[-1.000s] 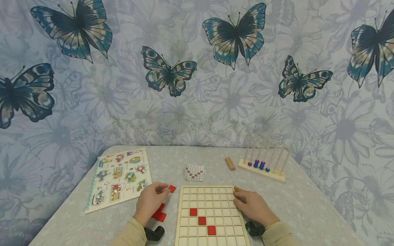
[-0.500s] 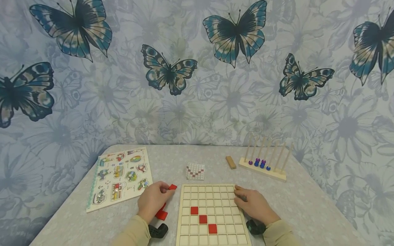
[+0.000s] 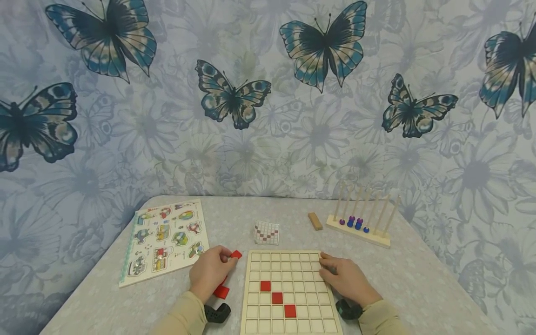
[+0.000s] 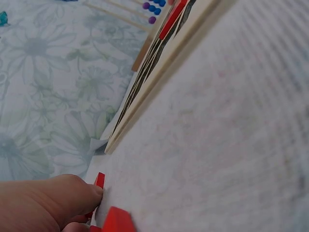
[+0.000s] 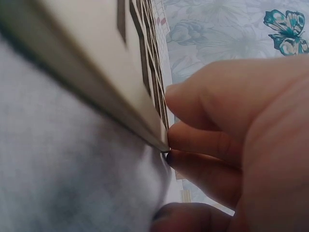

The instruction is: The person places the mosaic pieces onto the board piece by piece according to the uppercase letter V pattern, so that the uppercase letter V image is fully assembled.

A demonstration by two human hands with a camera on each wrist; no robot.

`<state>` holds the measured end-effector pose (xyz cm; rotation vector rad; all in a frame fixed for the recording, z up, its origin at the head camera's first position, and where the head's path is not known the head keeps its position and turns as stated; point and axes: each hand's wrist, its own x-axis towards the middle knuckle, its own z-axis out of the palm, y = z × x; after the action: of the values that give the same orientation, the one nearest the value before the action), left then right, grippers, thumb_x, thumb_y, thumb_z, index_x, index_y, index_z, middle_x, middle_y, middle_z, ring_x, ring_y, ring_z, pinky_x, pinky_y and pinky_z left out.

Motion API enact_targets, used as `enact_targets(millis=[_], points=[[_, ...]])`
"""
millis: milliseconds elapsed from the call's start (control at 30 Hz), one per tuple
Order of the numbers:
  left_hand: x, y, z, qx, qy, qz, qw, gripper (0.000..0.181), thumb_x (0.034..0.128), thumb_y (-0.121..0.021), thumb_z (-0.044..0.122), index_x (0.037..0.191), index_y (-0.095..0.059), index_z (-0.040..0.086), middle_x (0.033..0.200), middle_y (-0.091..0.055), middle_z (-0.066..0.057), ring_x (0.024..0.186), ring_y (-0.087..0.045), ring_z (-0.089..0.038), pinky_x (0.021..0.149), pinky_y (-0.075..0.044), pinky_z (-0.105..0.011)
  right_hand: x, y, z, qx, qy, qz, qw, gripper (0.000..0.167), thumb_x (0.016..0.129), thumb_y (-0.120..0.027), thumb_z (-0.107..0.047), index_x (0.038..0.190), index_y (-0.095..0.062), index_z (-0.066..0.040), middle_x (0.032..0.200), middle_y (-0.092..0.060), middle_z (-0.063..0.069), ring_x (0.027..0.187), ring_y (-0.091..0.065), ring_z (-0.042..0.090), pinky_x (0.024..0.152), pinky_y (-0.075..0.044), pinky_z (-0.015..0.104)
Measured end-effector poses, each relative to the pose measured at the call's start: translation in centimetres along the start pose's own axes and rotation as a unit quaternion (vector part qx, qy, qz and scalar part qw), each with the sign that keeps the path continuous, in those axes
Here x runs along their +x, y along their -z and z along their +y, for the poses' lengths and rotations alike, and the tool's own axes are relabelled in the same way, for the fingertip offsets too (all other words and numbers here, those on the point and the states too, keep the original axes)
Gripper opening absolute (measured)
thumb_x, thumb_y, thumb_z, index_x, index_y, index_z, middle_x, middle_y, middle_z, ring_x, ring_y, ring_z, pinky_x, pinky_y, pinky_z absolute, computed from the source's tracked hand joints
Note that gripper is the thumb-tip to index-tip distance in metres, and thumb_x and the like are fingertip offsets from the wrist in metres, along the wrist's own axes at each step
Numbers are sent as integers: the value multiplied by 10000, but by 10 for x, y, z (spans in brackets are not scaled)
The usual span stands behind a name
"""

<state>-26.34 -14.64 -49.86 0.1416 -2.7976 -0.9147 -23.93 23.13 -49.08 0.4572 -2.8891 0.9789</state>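
Observation:
In the head view my left hand (image 3: 211, 273) pinches a small red square tile (image 3: 236, 254) between thumb and fingers, just left of the grid board. The left wrist view shows the thumb against a red tile (image 4: 100, 181). Other red tiles (image 3: 222, 292) lie beneath and beside this hand, partly hidden by it. The pale wooden grid board (image 3: 301, 284) carries three red tiles in a diagonal row, one of them a red tile (image 3: 277, 298). My right hand (image 3: 347, 279) rests with relaxed fingers against the board's far right corner, also seen in the right wrist view (image 5: 207, 130).
Behind the board lies a small pattern card (image 3: 266, 232) with a V of red squares. A picture puzzle board (image 3: 167, 242) is at the left. A wooden block (image 3: 315, 221) and a peg stand (image 3: 358, 232) with purple and blue beads stand at the back right.
The tile in my left fingers has turned slightly. Both hands otherwise keep their places by the board; the head view has shifted a little.

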Motion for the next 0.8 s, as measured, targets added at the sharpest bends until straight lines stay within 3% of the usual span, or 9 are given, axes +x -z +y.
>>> enact_targets(millis=[200, 433, 800], points=[[-3, 3, 2, -27, -53, -2, 10000, 168, 843, -781, 337, 957, -748, 217, 806, -652, 97, 644, -545, -91, 529, -401, -301, 0, 0, 2, 48, -43, 23, 10000, 410, 993, -689, -288, 1318, -693, -37, 1466, -598, 74, 1342, -572, 356, 1094, -431, 568], [-3, 2, -1, 46, -189, -111, 9997, 298, 828, -836, 425, 1052, -782, 236, 955, -721, 70, 815, -637, -90, 618, -481, -309, 1, -1, 3, 20, 40, 25, 10000, 410, 994, -688, -293, 1317, -695, -41, 1459, -605, 73, 1335, -581, 351, 1087, -437, 567], [-4, 1, -1, -107, -225, -44, 9997, 243, 833, -840, 358, 1023, -756, 231, 942, -730, 77, 766, -617, -79, 597, -460, -309, 0, 0, 2, -5, 27, 4, 10000, 409, 998, -680, -285, 1320, -691, -34, 1463, -601, 75, 1339, -575, 358, 1089, -434, 573]])
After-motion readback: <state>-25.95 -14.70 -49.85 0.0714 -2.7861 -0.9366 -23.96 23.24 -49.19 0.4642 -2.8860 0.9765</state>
